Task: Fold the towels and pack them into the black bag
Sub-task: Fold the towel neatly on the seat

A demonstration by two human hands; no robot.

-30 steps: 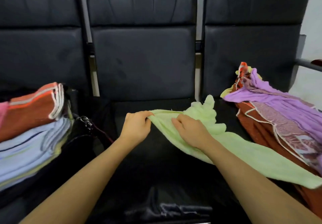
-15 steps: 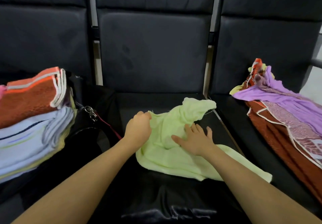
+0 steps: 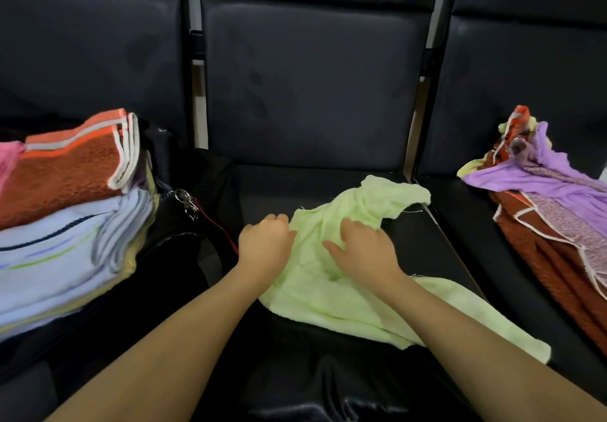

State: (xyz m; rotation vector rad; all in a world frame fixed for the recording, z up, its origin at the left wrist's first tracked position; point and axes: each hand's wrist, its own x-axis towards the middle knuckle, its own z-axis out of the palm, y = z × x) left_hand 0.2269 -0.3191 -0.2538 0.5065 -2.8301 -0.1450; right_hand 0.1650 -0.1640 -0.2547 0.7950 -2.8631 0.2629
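The light green towel point(image 3: 331, 293) lies crumpled on the middle black seat point(image 3: 427, 247), with one end reaching toward the right front edge. The left hand point(image 3: 265, 245) has its fingers curled and pinches the left edge of this towel. The right hand point(image 3: 364, 252) rests flat on the towel with fingers relaxed. On the left, a stack of folded towels point(image 3: 65, 218) sits in the black bag point(image 3: 170, 257). On the right seat lies a pile of unfolded towels point(image 3: 551, 211).

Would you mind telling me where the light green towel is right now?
In the head view the light green towel lies crumpled on the middle seat, under both hands, between the folded stack on the left and the purple and rust towels on the right.
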